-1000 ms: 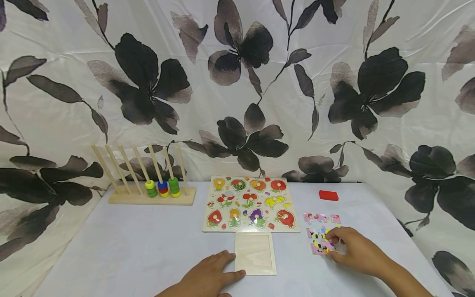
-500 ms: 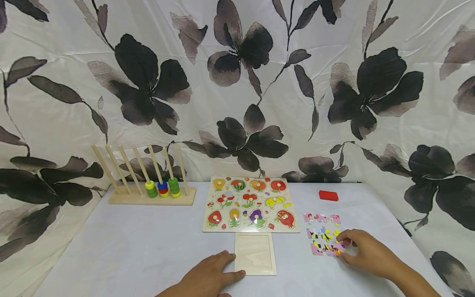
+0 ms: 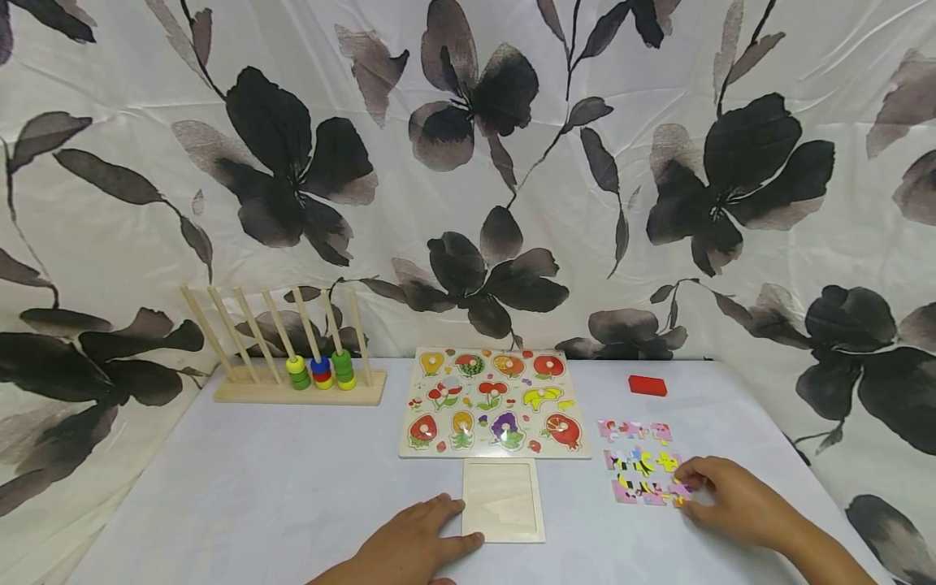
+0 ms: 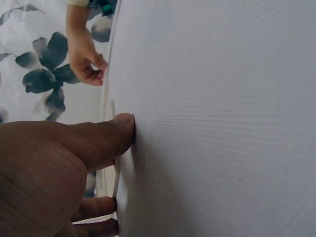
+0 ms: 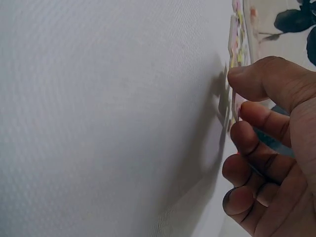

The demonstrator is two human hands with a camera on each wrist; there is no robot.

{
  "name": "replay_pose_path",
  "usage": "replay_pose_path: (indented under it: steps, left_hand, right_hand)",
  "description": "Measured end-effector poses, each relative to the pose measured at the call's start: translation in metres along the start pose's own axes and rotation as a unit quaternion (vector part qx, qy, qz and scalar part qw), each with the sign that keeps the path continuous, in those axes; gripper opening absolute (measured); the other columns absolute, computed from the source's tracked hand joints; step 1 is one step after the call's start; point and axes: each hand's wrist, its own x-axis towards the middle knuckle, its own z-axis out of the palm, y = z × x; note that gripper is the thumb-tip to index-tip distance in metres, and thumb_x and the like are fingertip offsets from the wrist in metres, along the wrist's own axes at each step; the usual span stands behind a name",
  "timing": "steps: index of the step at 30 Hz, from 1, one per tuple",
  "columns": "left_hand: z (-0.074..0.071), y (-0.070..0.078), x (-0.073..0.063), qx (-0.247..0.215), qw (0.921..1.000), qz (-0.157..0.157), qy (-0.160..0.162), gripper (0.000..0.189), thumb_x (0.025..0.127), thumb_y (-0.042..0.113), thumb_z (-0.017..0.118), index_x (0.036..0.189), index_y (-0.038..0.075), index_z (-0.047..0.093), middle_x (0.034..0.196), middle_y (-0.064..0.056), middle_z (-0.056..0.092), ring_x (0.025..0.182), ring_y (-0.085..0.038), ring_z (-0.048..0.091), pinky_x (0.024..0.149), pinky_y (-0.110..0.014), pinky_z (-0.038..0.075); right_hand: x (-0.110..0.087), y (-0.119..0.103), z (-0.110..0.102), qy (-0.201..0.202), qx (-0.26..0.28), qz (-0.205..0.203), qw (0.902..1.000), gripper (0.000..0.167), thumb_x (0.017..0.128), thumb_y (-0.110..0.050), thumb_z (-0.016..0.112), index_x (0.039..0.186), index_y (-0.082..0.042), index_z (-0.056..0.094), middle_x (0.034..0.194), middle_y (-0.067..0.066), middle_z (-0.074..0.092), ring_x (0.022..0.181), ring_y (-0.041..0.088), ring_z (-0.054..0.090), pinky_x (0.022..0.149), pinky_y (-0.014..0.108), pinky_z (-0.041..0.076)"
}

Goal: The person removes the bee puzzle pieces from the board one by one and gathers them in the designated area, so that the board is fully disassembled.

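My left hand [image 3: 405,540] rests by the wooden puzzle tray [image 3: 503,500], its index finger and thumb touching the tray's left side. The tray is shallow and bare wood inside. In the left wrist view the left thumb [image 4: 111,140] lies against the tray's edge. At the right, my right hand [image 3: 738,500] pinches a pink jigsaw piece [image 5: 236,101] between thumb and fingers, low over the table at the end of the nearest row. Pink and yellow jigsaw pieces [image 3: 643,465] lie in rows to its left; the fingers partly hide the held piece.
A fruit peg puzzle board [image 3: 457,451] lies behind the tray. Back left stands a wooden peg rack [image 3: 292,392] with coloured rings on several pegs. A red block [image 3: 647,385] sits at the back right. Floral cloth [image 3: 497,195] hangs behind the white table [image 3: 292,463].
My right hand has moved right with the pink jigsaw piece, uncovering a yellow piece in the middle row. My left hand has stayed at the tray.
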Motion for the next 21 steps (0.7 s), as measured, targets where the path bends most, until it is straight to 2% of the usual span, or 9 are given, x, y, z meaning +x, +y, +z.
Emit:
replay_pose_path:
  steps: [17,21]
  left_hand:
    - [-0.0014,-0.0023,-0.0015,0.011,0.9999,-0.004,-0.004,0.059,0.092,0.055,0.068,0.147,0.038,0.056,0.149,-0.007,0.049,0.138,-0.030,0.046,0.106,-0.048,0.047]
    - [-0.0025,-0.0034,-0.0012,0.012,0.9999,-0.012,0.001,0.064,0.092,0.052,0.070,0.151,0.035,0.053,0.149,-0.008,0.048,0.137,-0.029,0.048,0.105,-0.045,0.049]
  right_hand:
    - [0.0016,0.0094,0.0011,0.000,0.012,-0.009,0.9999,0.036,0.078,-0.020,0.087,0.108,-0.010,0.070,0.094,-0.008,0.062,0.088,0.013,0.055,0.080,0.031,0.054]
    - [0.0014,0.0056,0.0002,0.028,-0.009,-0.018,0.9994,0.035,0.079,-0.022,0.087,0.107,-0.012,0.070,0.096,-0.008,0.061,0.090,0.013,0.055,0.083,0.037,0.054]
